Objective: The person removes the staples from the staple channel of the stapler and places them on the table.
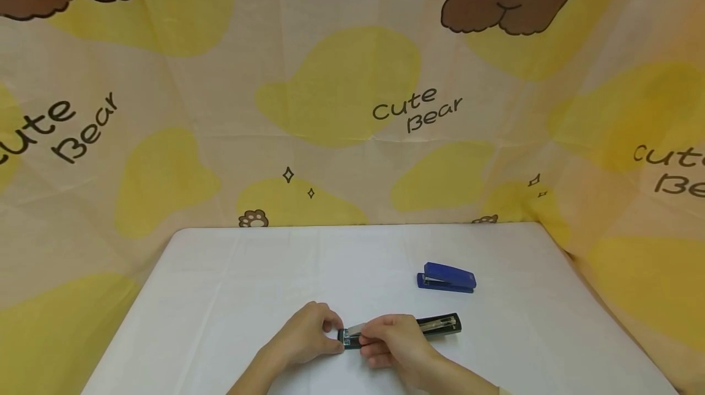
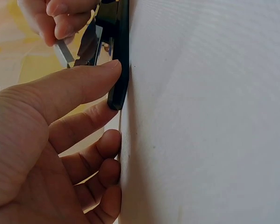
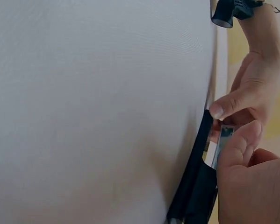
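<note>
An opened black stapler (image 1: 439, 324) lies on the white table, its top part folded back toward the right. My left hand (image 1: 311, 334) holds the stapler's left end, thumb on the near side and fingertip on the far side. In the left wrist view, that thumb and index finger press against the end of the stapler's base (image 2: 118, 91). My right hand (image 1: 399, 343) is over the middle of the stapler and pinches a silver strip of staples (image 3: 222, 142). The strip of staples (image 2: 63, 53) is tilted beside the stapler's metal rail. Right fingers hide part of the stapler.
A blue stapler (image 1: 448, 277) lies farther back and to the right on the white table (image 1: 248, 285). A patterned yellow and beige cloth (image 1: 330, 107) hangs behind and beside the table.
</note>
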Tool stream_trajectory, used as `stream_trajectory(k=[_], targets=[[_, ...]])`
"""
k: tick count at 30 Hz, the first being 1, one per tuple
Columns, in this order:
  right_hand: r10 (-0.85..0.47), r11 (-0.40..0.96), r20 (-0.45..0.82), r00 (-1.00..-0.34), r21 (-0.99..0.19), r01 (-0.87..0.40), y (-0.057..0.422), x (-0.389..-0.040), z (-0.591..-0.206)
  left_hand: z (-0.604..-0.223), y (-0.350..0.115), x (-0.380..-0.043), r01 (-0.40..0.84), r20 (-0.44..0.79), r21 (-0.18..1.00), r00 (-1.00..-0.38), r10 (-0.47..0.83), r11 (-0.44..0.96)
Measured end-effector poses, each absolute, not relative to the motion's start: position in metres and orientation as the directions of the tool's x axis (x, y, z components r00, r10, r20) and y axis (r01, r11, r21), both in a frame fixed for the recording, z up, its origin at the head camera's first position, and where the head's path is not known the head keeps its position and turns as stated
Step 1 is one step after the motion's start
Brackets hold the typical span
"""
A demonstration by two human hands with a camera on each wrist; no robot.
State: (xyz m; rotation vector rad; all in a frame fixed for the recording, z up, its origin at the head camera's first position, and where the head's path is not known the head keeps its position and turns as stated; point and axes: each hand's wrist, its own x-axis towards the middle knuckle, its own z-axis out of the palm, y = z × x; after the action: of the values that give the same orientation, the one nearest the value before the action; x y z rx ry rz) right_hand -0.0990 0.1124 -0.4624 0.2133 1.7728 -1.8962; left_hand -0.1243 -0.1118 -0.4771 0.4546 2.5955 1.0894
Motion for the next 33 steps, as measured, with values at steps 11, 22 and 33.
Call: stream_trajectory(k=[11,22,33], targets=[[-0.283,0.016,-0.452,-0.846,-0.884,0.467,0.133,-0.1,-0.446,-0.478,-0.112,-0.122,0.157,-0.142,0.73,-0.917,0.373,0.665],[-0.277,0.024,-0.397,-0.875,-0.913,0.407,0.161,-0.104,-0.426,-0.479,-0.11,-0.122,0.164,-0.136,0.716,-0.921,0.366,0.678],[-0.249,0.029,-0.369,-0.895,-0.927,0.374,0.187,-0.106,-0.414,-0.478,-0.109,-0.123,0.177,-0.132,0.707,-0.918,0.374,0.684]])
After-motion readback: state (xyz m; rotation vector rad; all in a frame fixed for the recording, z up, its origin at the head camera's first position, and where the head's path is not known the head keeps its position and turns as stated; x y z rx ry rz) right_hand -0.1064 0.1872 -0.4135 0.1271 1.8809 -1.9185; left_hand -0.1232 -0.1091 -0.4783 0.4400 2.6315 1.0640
